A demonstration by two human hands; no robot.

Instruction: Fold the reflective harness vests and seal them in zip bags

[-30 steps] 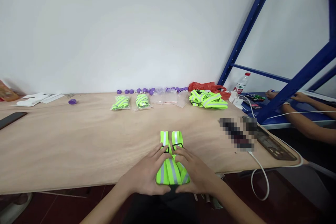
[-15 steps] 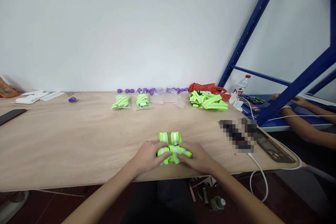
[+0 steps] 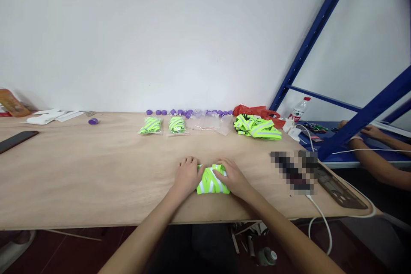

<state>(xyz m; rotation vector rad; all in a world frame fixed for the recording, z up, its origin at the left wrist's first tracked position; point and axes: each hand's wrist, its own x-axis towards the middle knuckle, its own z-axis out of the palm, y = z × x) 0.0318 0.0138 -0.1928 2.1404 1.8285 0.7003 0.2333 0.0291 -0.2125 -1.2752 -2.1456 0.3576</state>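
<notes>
A bundle of neon-yellow reflective strap (image 3: pixel 211 183) with silver stripes lies folded on the wooden table (image 3: pixel 112 180), near its front edge. My left hand (image 3: pixel 188 175) grips its left end, with the thumb over the top. On the opposite end, my right hand (image 3: pixel 235 177) curls around it, its thumb also resting on top. Both hands partly cover the ends of the bundle. Farther back sit two similar bundles, a left packet (image 3: pixel 152 125) and a right packet (image 3: pixel 177 125), in clear plastic bags. A loose heap of the same strap (image 3: pixel 258 128) lies at the back right.
Clear bags (image 3: pixel 208 122) and several purple caps (image 3: pixel 164 112) line the wall. A red bag (image 3: pixel 257 111) lies behind the heap. Right are a phone case (image 3: pixel 340 186), a white cable (image 3: pixel 321 216) and a blue frame (image 3: pixel 308 38). Beyond it, another person's arms (image 3: pixel 372 154) show.
The two separate loops at the bundle's far side are now folded in, and it looks flatter and more compact. Both hands have shifted to its ends. The view has moved slightly.
</notes>
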